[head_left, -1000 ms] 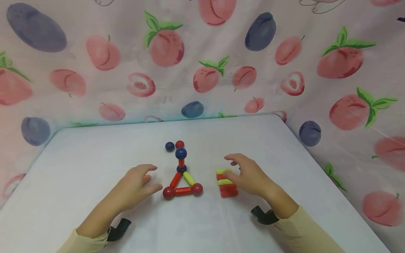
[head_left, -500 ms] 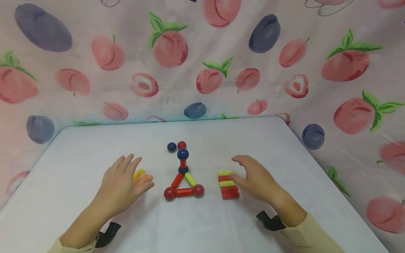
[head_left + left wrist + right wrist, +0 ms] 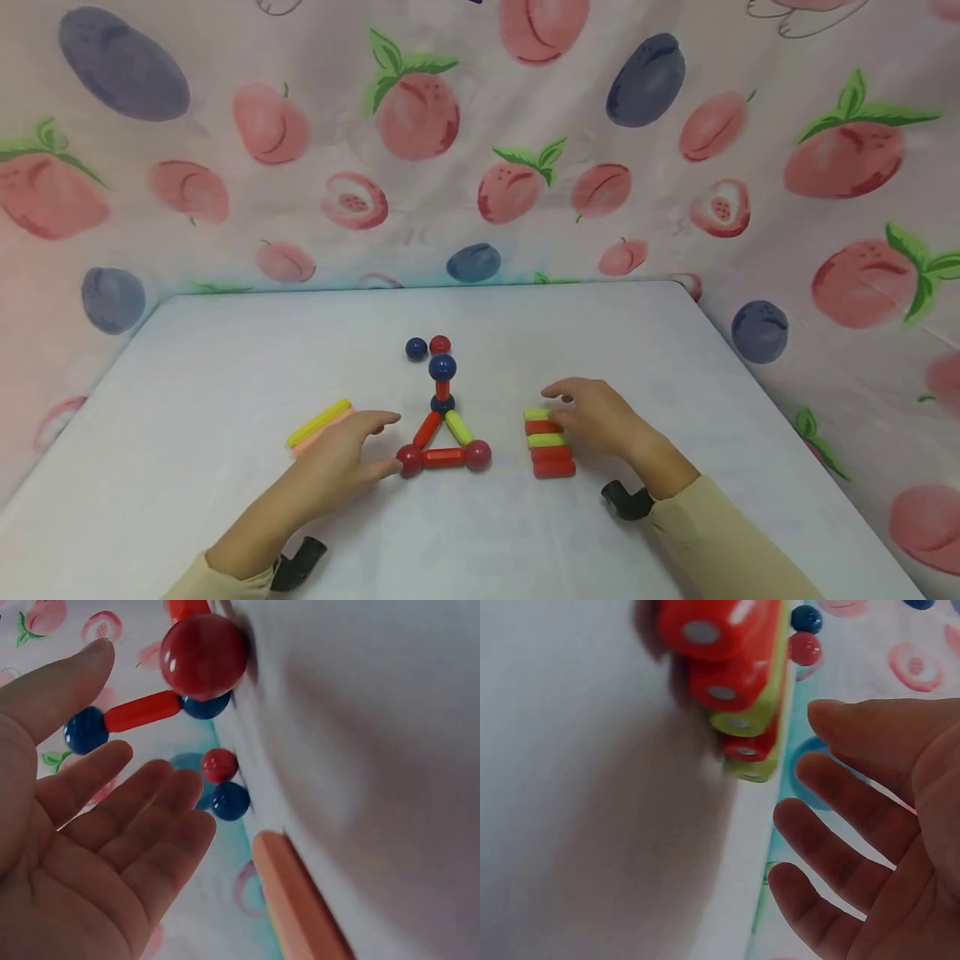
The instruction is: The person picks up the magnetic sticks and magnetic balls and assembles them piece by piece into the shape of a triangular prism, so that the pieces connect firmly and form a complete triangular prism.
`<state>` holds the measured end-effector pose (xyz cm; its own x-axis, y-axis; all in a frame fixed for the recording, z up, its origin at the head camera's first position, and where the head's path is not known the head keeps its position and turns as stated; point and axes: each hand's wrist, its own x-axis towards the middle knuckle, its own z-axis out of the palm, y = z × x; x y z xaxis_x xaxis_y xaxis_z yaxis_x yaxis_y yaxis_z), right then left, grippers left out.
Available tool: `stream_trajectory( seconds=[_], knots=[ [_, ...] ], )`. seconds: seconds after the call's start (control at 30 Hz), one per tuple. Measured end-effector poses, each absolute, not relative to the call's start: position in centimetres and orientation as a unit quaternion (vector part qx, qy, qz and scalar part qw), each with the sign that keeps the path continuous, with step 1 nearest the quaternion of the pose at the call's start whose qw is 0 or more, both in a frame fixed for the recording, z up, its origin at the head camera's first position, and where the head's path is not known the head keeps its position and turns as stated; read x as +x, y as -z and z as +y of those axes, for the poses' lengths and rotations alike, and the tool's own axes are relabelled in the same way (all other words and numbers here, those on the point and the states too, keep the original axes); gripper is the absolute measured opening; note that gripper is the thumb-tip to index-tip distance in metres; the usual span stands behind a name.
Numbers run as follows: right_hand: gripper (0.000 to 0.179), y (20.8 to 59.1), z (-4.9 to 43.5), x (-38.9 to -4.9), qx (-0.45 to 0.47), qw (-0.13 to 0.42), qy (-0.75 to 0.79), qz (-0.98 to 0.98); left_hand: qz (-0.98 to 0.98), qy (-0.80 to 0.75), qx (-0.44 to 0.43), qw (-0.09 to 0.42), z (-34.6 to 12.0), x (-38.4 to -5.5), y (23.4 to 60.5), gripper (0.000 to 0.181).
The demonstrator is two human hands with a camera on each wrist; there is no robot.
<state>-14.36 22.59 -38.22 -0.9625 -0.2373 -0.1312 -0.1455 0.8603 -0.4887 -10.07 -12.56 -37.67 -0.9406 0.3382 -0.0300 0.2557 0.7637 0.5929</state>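
A small magnetic-rod frame stands mid-table: red rods and a yellow-green rod form a triangle, with red balls at the near corners and a dark blue ball at the far one. From that far corner rises a red rod topped by a blue ball. My left hand is beside the near-left red ball, fingers loosely bent, holding nothing; whether the thumb touches the ball I cannot tell. My right hand hovers by a row of short red and yellow-green rods, its relaxed fingers holding nothing.
Behind the frame, a loose blue ball and a loose red ball lie together. Longer yellow and orange rods lie left of the frame, partly covered by my left hand. Fruit-patterned cloth borders the white table.
My left hand first swung left over the longer rods, fingers spread, then came back right toward the near-left red ball. My right hand stays near the short rods. The view has shifted slightly.
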Motion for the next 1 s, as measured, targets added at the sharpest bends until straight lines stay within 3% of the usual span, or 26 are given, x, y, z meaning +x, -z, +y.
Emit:
stream_trajectory(
  seconds=[0.4, 1.0],
  knots=[
    [0.029, 39.4, 22.5, -15.6, -0.112, 0.103, 0.237, 0.96, 0.921, -0.347, 0.126, 0.127, -10.6, -10.8, 38.9, 0.043],
    [0.033, 39.6, 21.5, -16.6, -0.103, 0.117, 0.222, 0.963, 0.919, -0.348, 0.107, 0.153, -10.3, -11.0, 39.1, 0.034]
  ],
)
